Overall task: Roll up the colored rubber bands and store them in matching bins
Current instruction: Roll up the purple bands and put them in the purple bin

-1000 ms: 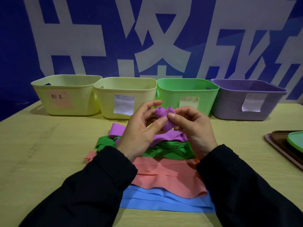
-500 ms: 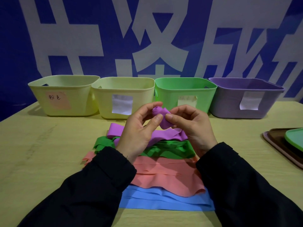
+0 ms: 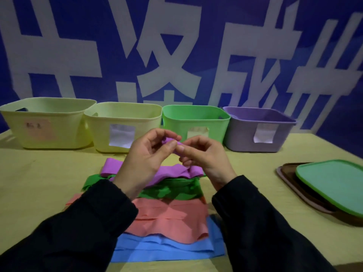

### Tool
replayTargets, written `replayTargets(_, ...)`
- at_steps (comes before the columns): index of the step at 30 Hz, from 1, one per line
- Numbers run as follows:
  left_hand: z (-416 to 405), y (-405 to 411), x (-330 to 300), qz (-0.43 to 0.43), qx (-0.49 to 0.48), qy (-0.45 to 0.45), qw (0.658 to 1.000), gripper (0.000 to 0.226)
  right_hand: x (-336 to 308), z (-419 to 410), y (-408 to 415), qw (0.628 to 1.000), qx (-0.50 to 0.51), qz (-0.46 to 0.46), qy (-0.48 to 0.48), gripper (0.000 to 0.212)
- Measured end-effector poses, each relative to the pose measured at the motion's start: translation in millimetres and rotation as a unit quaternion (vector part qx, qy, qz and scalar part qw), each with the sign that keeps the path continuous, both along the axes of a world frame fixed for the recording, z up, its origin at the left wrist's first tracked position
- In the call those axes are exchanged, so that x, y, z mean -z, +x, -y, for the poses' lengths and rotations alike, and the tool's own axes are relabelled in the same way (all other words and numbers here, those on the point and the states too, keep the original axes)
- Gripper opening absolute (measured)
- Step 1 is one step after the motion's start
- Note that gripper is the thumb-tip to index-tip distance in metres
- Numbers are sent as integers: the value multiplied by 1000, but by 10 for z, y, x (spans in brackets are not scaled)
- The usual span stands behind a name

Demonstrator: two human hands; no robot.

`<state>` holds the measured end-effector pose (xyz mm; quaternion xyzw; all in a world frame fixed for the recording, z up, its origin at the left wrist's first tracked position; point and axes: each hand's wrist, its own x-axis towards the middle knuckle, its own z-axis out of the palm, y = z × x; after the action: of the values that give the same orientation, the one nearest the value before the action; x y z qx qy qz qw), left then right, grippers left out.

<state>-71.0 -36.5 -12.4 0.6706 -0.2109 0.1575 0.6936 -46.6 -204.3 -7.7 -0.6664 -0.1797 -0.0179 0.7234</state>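
Head view: left hand (image 3: 145,160) and right hand (image 3: 206,160) pinch the purple rubber band's rolled end (image 3: 172,143) at frame centre. Roll looks flatter, more hidden than a second ago (rolling incomplete); purple plastic bin (image 3: 259,130) waits upper right.

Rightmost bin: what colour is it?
Purple bin, seen in the head view, with a white label on its front.

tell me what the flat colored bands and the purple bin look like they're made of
Bands, e.g. the pink bands: likely thin matte rubber or latex sheet; they lie limp with wavy edges. Purple bin: apparently moulded plastic, smooth with a slight sheen, rigid rolled rim.
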Motion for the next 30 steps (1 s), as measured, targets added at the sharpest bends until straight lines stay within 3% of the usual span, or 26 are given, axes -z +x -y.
replayTargets(6,381,130,-212,-18,-16,71,997,15,-127,422,26,996,58,62,16,36)
replayTargets(9,619,198,-292,-17,-20,125,992,18,-140,641,58,985,130,105,-43,42)
replayTargets(17,1408,836,-380,14,-59,181,982,11,-220,1511,496,980,177,51,-80,13)
replayTargets(20,1761,1164,-455,50,-96,251,962,16,-266,1764,797,941,271,93,-178,16)
replayTargets(22,1941,1334,-533,62,-125,340,930,26,-313,1892,995,904,328,128,-240,15)
replayTargets(24,2069,1470,-614,58,-121,406,904,39,-328,1999,1206,881,384,138,-240,15)
replayTargets(30,2072,1644,-534,59,-122,463,876,38,-213,1994,1615,809,433,130,-375,27)
